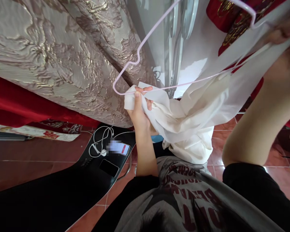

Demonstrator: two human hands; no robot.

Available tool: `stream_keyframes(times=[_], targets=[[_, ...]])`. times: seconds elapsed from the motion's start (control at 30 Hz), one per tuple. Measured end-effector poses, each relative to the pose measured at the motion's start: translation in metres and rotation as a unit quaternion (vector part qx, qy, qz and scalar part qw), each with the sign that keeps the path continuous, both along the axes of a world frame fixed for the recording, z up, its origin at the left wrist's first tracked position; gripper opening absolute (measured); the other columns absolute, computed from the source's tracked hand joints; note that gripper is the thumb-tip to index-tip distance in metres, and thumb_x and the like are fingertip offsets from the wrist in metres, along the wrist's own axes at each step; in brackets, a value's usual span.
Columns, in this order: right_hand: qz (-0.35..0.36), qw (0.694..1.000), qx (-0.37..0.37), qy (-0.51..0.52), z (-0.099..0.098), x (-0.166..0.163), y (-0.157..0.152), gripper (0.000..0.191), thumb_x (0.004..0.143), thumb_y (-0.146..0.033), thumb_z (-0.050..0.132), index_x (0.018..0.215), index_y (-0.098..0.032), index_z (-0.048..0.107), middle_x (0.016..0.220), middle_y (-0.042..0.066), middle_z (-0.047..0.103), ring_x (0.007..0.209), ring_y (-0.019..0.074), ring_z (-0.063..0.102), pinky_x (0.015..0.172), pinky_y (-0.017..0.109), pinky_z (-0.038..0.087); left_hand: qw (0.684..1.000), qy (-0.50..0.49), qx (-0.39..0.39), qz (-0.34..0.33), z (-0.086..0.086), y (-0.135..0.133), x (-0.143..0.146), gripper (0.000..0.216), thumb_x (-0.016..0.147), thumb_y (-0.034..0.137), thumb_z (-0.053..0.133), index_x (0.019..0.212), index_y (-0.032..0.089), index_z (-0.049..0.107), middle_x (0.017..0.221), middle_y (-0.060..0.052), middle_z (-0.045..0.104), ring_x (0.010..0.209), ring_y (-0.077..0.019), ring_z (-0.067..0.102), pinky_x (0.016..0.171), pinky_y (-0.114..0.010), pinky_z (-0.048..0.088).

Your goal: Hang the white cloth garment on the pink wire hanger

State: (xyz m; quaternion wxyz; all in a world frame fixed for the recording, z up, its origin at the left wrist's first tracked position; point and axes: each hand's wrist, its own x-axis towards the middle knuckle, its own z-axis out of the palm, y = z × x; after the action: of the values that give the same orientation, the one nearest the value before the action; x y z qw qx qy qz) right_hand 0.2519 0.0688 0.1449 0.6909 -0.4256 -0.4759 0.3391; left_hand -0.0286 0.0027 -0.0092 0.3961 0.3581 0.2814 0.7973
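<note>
Left hand grips white fabric at a pink hanger's corner, the fabric drooping below. Right hand is blurred beside the fabric's far side; its grip cannot be told.

To my left I have a black seat, and on it lie two phones: a lit one (part of its screen is blurred out) and a dark one nearer me. A white cord lies looped near the lit phone. Below spreads my reddish tiled floor.
</note>
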Motion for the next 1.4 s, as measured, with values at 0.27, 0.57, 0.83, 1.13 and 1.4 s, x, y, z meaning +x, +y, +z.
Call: stream_keyframes(times=[0.27,0.57,0.83,1.13,1.4], targets=[[-0.19,0.923,-0.013,0.334,-0.047,-0.011,-0.033,0.046,0.109,-0.027,0.025,0.072,-0.018,0.05,0.062,-0.006,0.046,0.041,-0.0002,0.016,0.046,0.027,0.011,0.997,-0.036,-0.061,0.004,0.013,-0.005,0.014,0.021,0.107,0.022,0.056,0.089,0.018,0.066,0.092,-0.004,0.08,0.04,-0.0043,0.041,0.055,-0.023,0.048],[-0.183,0.97,0.095,-0.128,-0.1,-0.075,-0.053,0.055,0.1,-0.065,0.05,0.072,-0.018,0.042,0.066,-0.002,0.039,0.061,0.0056,0.033,0.057,0.024,0.025,0.994,-0.058,-0.09,-0.018,0.013,-0.008,0.023,0.012,0.099,0.028,0.07,0.089,0.021,0.069,0.096,-0.004,0.08,0.043,-0.005,0.035,0.057,-0.025,0.046],[-0.112,0.957,0.048,-0.262,-0.132,-0.085,-0.039,0.061,0.1,-0.07,0.044,0.071,-0.019,0.031,0.07,0.0,0.029,0.069,0.0088,0.027,0.067,0.028,0.031,0.985,0.014,-0.165,-0.04,0.021,-0.018,0.013,0.02,0.094,0.039,0.076,0.09,0.021,0.069,0.105,-0.005,0.079,0.044,-0.0043,0.034,0.056,-0.026,0.044],[-0.086,0.964,0.057,-0.246,-0.135,-0.071,-0.038,0.057,0.099,-0.069,0.049,0.073,-0.019,0.042,0.072,0.001,0.035,0.073,0.0106,0.038,0.078,0.031,0.048,0.967,0.149,-0.204,0.003,0.017,-0.019,-0.051,0.007,0.08,0.027,0.079,0.078,0.023,0.074,0.094,-0.006,0.082,0.047,-0.0079,0.026,0.056,-0.033,0.045],[-0.073,0.965,0.078,-0.241,-0.134,-0.084,-0.043,0.059,0.101,-0.068,0.045,0.07,-0.018,0.035,0.07,0.001,0.036,0.071,0.0095,0.04,0.072,0.029,0.044,0.86,0.445,-0.241,0.06,0.088,-0.018,-0.072,0.021,0.095,0.029,0.068,0.089,0.014,0.081,0.052,0.0,0.055,0.062,-0.0216,0.057,0.079,-0.04,0.049]])
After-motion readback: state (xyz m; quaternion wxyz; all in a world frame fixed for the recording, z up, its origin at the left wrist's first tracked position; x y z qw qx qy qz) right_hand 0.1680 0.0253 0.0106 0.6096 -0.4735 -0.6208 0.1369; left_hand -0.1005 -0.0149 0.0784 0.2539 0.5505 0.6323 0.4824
